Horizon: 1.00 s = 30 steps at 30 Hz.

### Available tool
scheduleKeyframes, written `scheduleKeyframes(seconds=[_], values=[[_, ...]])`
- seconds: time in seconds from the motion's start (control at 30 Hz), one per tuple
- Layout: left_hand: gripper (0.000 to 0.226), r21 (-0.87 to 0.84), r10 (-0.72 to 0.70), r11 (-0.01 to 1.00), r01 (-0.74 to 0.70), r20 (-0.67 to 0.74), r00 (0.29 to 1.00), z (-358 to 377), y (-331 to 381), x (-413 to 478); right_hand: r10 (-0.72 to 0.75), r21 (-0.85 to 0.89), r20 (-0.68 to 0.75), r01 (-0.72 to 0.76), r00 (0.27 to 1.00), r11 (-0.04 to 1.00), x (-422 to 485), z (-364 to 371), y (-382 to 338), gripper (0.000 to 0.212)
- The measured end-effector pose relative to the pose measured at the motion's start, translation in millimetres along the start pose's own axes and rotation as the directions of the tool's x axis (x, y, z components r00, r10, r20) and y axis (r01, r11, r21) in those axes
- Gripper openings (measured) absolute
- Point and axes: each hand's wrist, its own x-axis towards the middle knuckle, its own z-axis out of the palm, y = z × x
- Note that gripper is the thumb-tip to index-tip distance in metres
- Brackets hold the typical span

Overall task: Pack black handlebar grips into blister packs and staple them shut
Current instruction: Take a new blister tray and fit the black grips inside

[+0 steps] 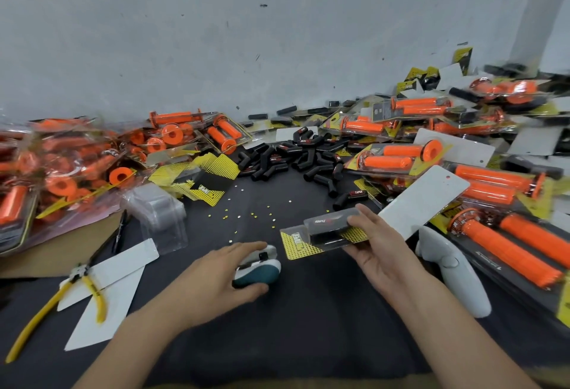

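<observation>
Nearest the camera, two bare forearms are stretched over the dark-covered bench (308, 327). The left hand (228, 268) is closed round a small white-and-teal stapler (262, 268), fingers over its top and thumb beneath, so the tool is ready to be lifted or squeezed. The right hand (379, 246) is clamped on a clear plastic blister pack with a yellow-and-black printed card (320, 234), thumb on top and fingers underneath. The pack is held level just above the bench with its free card end turned toward the stapler, judged to be so that the edge can be fed into the tool's mouth. A black rubber handlebar grip (333, 222) is seen inside the pack's bubble, just beside the right thumb and near the left hand. Stapling is judged to be the step in hand; whether any staple is already in cannot be told. A loose heap of black grips (287, 157) lies well beyond both hands. Packed orange grips (493, 240) are piled at either side, and yellow-handled pliers (89, 283) lie left of the left forearm.
</observation>
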Motion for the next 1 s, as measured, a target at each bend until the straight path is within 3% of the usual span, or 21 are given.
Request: scheduleKeyframes(seconds=[0.07, 0.13, 0.3, 0.47, 0.63, 0.8, 1.0], values=[[0.034, -0.248, -0.054, 0.968, 0.049, -0.011, 0.999, -7, 3, 11, -0.016, 0.009, 0.006, 0.016, 1.000, 1.000, 0, 0, 1, 0.032], [0.017, -0.344, -0.066, 0.937, 0.062, 0.001, 0.998, -13, 7, 23, -0.019, 0.009, 0.010, 0.018, 1.000, 1.000, 0, 0, 2, 0.032], [0.022, -0.302, -0.039, 0.952, 0.055, 0.059, 0.998, -4, 13, 38, 0.004, -0.049, -0.002, -0.005, 1.000, 0.999, 0, 0, 14, 0.032], [0.032, -0.156, 0.042, 0.986, -0.057, -0.098, 0.994, -5, 8, 36, 0.008, -0.108, 0.003, -0.008, 1.000, 0.994, 1, -5, 16, 0.032], [0.037, -0.051, 0.126, 0.990, -0.134, -0.145, 0.981, 2, 9, 41, -0.022, -0.184, 0.003, 0.022, 1.000, 0.983, -4, -1, 25, 0.035], [0.028, -0.256, -0.074, 0.965, 0.050, -0.086, 0.994, 7, 3, 55, -0.063, -0.372, -0.021, 0.051, 0.998, 0.927, -9, 1, 33, 0.034], [0.055, -0.424, -0.291, 0.863, 0.274, 0.027, 0.956, 10, 6, 78, -0.080, -0.580, -0.020, 0.054, 0.997, 0.813, -11, -3, 31, 0.037]])
